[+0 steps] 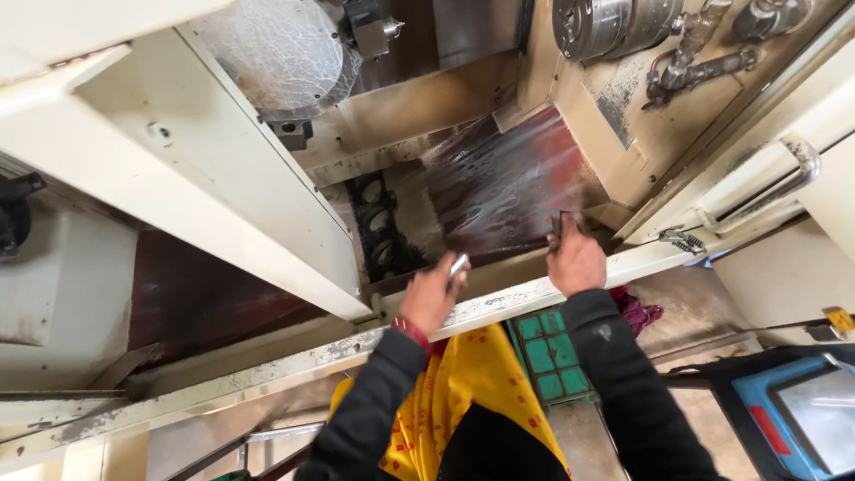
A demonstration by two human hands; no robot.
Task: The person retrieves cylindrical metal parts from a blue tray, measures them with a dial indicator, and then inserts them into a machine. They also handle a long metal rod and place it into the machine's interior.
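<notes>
I lean over the sill of an open machine enclosure. My left hand (434, 294) is closed around a small shiny metal cylinder (459, 264), held just above the sill near a black chip grate (381, 233). My right hand (576, 258) rests on the lower edge of a wet reddish-brown sloped metal panel (508, 183), its fingers closed on a small dark flat piece (563, 223); what that piece is I cannot tell. Both arms wear dark sleeves, over yellow clothing.
A cream machine door (223, 169) stands to the left. A metal chuck (592, 25) and pipe fittings (704, 53) sit at the top right. A green grid mat (548, 356) lies on the floor below, with a magenta rag (637, 312) and a blue tray (784, 419) at right.
</notes>
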